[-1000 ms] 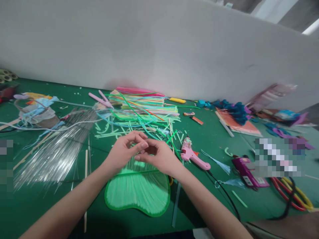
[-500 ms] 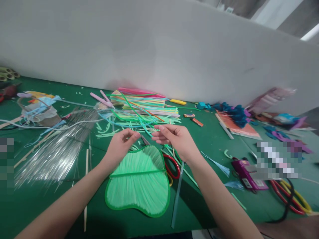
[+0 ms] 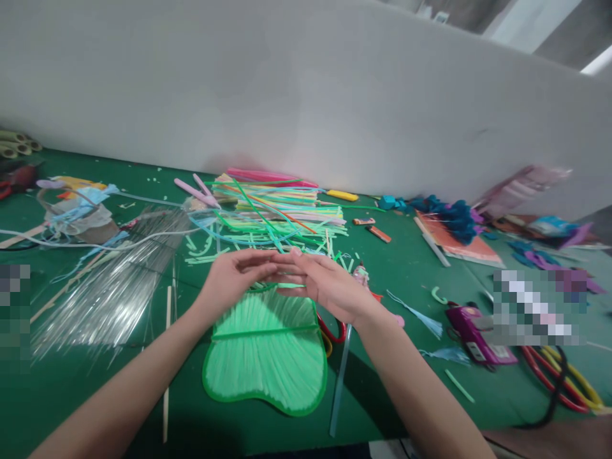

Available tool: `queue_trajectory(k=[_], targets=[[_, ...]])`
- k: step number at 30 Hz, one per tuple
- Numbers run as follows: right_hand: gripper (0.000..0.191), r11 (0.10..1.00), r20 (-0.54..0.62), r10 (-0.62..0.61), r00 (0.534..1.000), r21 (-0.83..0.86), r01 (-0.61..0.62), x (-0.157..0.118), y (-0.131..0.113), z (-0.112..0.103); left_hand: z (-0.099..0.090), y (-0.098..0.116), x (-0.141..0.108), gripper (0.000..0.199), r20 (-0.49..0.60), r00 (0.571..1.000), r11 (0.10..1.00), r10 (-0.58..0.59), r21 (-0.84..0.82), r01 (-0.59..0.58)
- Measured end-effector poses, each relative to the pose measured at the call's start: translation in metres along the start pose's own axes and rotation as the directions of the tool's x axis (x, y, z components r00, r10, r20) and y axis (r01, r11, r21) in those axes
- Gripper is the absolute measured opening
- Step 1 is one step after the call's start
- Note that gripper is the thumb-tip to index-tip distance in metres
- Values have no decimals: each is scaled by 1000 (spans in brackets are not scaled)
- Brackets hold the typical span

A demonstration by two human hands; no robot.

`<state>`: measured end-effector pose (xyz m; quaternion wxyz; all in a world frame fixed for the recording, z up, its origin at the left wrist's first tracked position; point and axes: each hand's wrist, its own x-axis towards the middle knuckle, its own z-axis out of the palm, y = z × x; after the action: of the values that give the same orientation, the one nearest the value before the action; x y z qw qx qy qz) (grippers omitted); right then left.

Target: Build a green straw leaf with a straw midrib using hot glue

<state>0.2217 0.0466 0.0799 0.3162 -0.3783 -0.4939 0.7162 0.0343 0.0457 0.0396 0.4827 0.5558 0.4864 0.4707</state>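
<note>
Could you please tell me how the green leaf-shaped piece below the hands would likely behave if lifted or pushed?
The green leaf-shaped piece is probably light, as it looks thin. Its darker rim and crosswise rib likely keep it fairly stiff. Lying flat, it seems unlikely to roll.

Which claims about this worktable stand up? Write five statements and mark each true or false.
1. The fingers of the left hand and right hand overlap in this view. True.
2. The green leaf-shaped piece is edged in red. False: it is edged in green.
3. Clear strands lie left of the leaf-shaped piece. True.
4. A purple box lies farther right than the right hand. True.
5. The clear strands lie on the purple box. False: they lie far to its left.
</note>
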Motion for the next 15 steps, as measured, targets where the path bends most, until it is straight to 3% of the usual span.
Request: queue_trajectory(k=[4, 7, 10, 12, 15], targets=[[37, 980, -77, -62, 995, -194, 46, -6, -4, -7, -32, -4, 15, 25, -211, 976, 987, 56, 158, -23], [30, 903, -83, -173, 981, -411, 124, -11, -5, -8, -51, -9, 21, 18, -311, 937, 937, 157, 346, -43], [37, 844, -180, -244, 953, -524, 117, -13, -1, -5, -54, -10, 21, 36, -294, 924, 873, 244, 482, -78], [42, 817, -241, -319, 917, -560, 137, -13, 4, -2, -49, -9, 20, 35, -243, 924, 833, 294, 539, -123], [51, 660, -148, -457, 877, -717, 223, -17, 12, 5, -42, -10, 20, 22, -164, 912, 781, 376, 585, -217]])
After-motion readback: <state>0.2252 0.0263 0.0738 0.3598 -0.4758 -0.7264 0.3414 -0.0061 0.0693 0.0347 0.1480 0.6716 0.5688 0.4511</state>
